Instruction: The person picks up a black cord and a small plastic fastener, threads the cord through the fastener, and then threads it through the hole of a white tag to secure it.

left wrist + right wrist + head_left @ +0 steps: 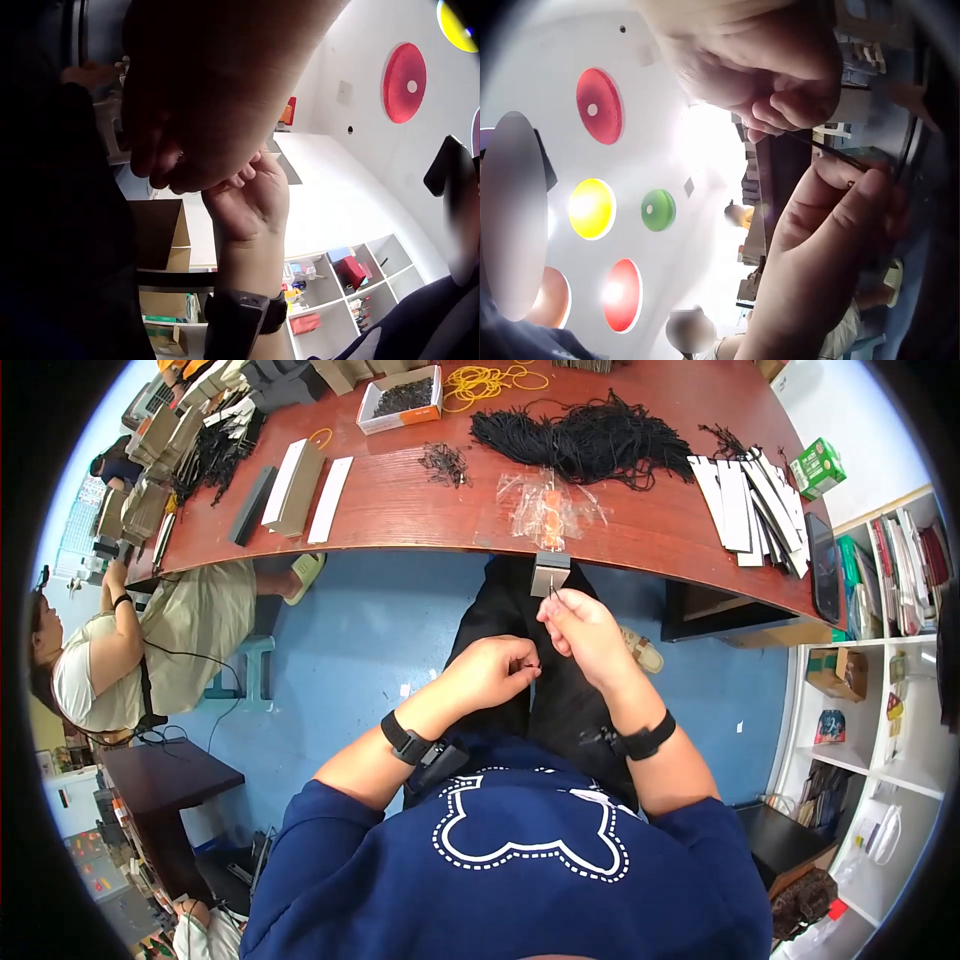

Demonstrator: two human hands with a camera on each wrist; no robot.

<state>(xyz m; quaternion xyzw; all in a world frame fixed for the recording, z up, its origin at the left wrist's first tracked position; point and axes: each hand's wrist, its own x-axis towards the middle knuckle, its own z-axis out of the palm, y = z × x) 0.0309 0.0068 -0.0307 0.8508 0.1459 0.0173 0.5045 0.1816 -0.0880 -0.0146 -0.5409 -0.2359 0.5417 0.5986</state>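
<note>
My left hand [492,672] is over my lap, thumb and fingertips pinching the end of a thin black cord [829,150]. In the right wrist view the cord stretches between both hands, and a tiny loop [851,183] shows by the left thumb. Higher and to the right, my right hand [585,635] pinches the cord's other end, its fingertips right below a small grey block [550,574] at the table's front edge. A thin metal pin sticks out of the block toward these fingers. Clear and orange tape [552,520] lies on the table just behind the block.
The red-brown table [400,500] bears a bundle of black cords [590,440], white strips [745,510], a box of small black pieces [400,400], a loose pile of clips [445,463] and yellow bands [485,382]. Another person [130,650] sits at left. Shelves [880,690] stand at right.
</note>
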